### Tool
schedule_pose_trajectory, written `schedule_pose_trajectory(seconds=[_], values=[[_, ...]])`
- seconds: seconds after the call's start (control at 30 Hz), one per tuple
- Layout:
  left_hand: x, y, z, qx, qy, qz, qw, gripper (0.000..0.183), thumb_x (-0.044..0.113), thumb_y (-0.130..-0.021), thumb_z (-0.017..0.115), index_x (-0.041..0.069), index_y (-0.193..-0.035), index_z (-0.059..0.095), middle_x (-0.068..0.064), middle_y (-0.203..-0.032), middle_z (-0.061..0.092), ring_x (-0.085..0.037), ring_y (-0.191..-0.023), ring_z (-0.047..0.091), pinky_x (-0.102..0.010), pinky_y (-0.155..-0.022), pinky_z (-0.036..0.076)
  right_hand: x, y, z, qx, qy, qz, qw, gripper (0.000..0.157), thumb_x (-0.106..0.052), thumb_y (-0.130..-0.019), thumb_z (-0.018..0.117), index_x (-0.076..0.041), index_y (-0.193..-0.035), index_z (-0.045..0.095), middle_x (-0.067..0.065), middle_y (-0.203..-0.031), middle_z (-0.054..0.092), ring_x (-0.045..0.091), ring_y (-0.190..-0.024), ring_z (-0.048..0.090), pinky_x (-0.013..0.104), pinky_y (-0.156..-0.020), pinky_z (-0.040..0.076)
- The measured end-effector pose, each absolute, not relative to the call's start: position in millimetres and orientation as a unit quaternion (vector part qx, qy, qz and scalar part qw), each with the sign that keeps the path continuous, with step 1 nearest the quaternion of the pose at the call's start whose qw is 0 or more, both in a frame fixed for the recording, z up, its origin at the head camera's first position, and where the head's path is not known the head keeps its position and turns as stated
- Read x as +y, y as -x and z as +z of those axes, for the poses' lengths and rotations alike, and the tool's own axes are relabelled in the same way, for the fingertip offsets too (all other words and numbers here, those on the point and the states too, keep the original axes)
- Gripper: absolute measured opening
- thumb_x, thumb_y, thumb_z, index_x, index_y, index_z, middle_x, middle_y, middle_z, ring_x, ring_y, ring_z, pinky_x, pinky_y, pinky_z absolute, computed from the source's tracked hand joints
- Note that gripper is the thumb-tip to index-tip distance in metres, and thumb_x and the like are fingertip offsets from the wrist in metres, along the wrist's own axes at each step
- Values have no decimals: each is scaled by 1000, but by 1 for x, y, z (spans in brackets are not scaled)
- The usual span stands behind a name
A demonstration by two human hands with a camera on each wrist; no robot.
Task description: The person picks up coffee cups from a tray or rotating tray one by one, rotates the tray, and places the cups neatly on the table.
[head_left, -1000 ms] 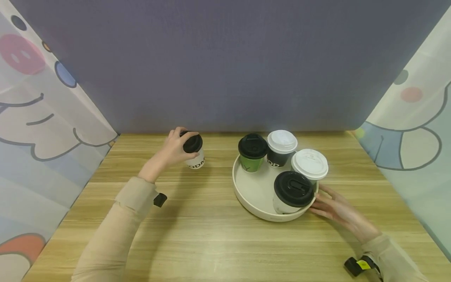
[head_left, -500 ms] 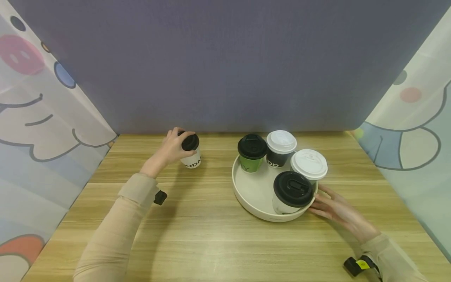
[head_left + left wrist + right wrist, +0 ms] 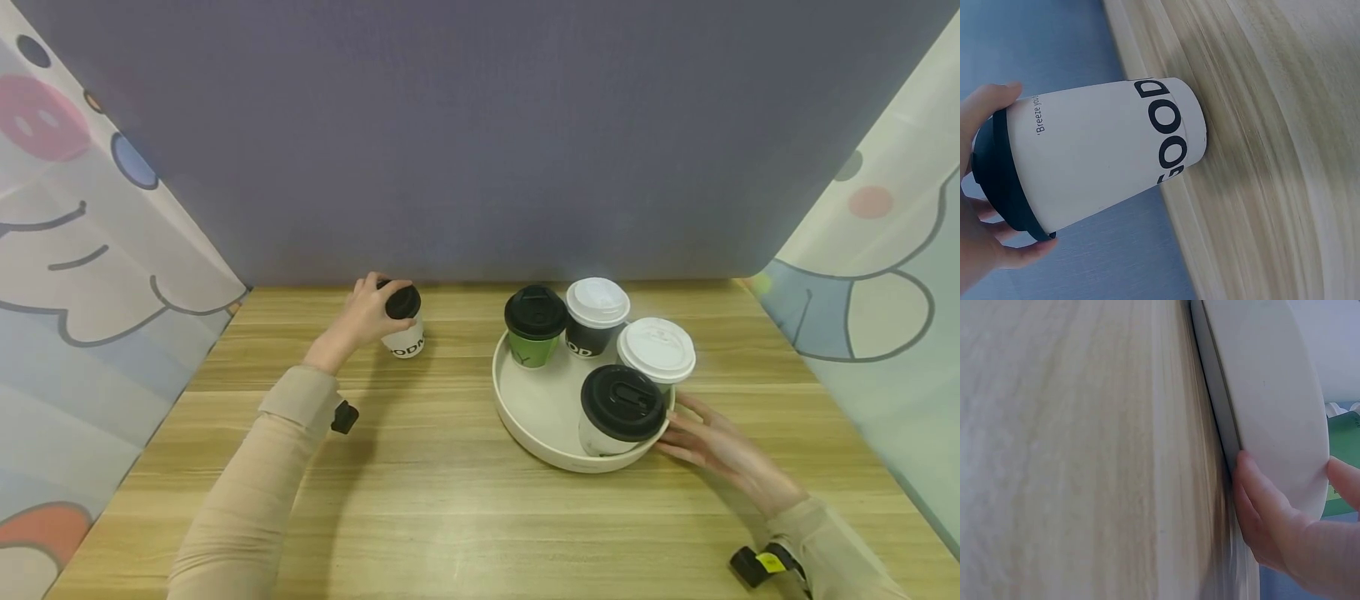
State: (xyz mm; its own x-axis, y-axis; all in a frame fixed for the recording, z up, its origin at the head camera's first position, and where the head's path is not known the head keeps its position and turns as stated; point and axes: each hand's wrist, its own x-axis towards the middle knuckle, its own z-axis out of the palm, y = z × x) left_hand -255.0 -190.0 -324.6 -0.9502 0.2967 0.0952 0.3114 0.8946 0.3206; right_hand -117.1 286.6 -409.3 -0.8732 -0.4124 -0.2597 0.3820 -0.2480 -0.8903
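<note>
My left hand (image 3: 363, 315) grips a white paper coffee cup (image 3: 405, 340) by its black lid, thumb and fingers spread around the lid's edge. The cup stands upright at the table's back left; in the left wrist view its base is right at the wood, with "GOOD" lettering (image 3: 1166, 128) near the bottom. At the right, my right hand (image 3: 716, 446) holds the rim of a round cream tray (image 3: 543, 408). The right wrist view shows the thumb at the tray's upper edge and the fingers (image 3: 1266, 487) low against its outer wall.
In the tray stand a green cup (image 3: 532, 350) with a black lid, a black cup (image 3: 588, 337) with a white lid, a white-lidded cup (image 3: 657, 348) and a larger white cup (image 3: 603, 437) with a black lid. A grey panel (image 3: 480, 150) rises behind the wooden table (image 3: 435, 500).
The left hand and its cup have shifted a little to the left, away from the tray. The right hand and the tray keep their place.
</note>
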Motion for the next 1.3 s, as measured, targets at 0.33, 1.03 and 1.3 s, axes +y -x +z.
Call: schedule_pose_trajectory(seconds=[0.33,1.03,1.3], values=[[-190,258,-331,-972,153,-177,15,67,35,-76,66,14,-134,38,-25,-132,24,-42,-115,27,-58,-92,25,287,117,-409,557,13,-791,252,79,-11,-94,39,-2,-131,-30,0,-99,60,15,-93,60,32,-83,46],[-188,260,-339,-971,160,-175,39,64,35,-78,65,15,-133,39,-24,-134,24,-42,-116,27,-58,-94,21,287,116,-410,559,9,-790,252,79,-11,-94,39,-2,-131,-30,0,-99,59,15,-93,59,31,-84,46],[-187,259,-338,-973,156,-167,43,66,36,-78,65,14,-134,38,-23,-135,24,-43,-119,26,-58,-96,20,286,117,-410,557,13,-791,252,78,-11,-94,38,-2,-131,-30,0,-99,60,15,-92,59,31,-83,46]])
